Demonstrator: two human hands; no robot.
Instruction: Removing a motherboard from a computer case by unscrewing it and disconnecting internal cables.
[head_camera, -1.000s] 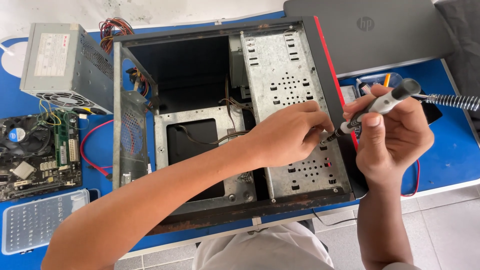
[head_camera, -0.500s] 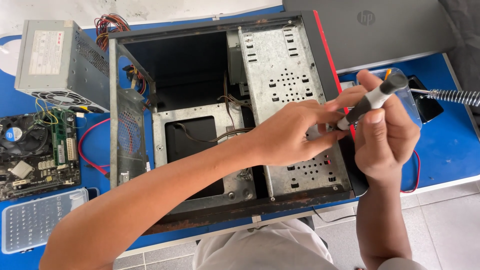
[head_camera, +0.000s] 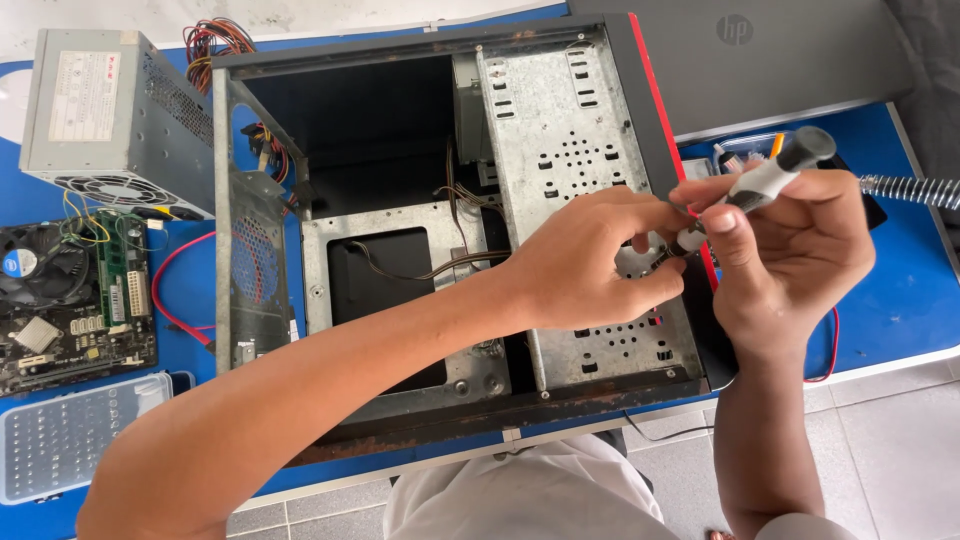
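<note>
both hands on a screwdriver over the open pc case

right hand (head_camera: 790, 250) wrapped tight around the grey-and-black screwdriver (head_camera: 755, 190), held tilted above the case's (head_camera: 420, 50) perforated drive cage (head_camera: 580, 170). left hand (head_camera: 590, 260) pinching at its tip, fingers pressed together. power supply (head_camera: 110, 120), motherboard (head_camera: 75, 300) and clear parts box (head_camera: 70, 435) off to the left on the blue table (head_camera: 900, 300).

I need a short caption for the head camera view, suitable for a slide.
Both hands, left and right, hold a grey-and-black screwdriver over an open, emptied computer case on a blue table.
</note>
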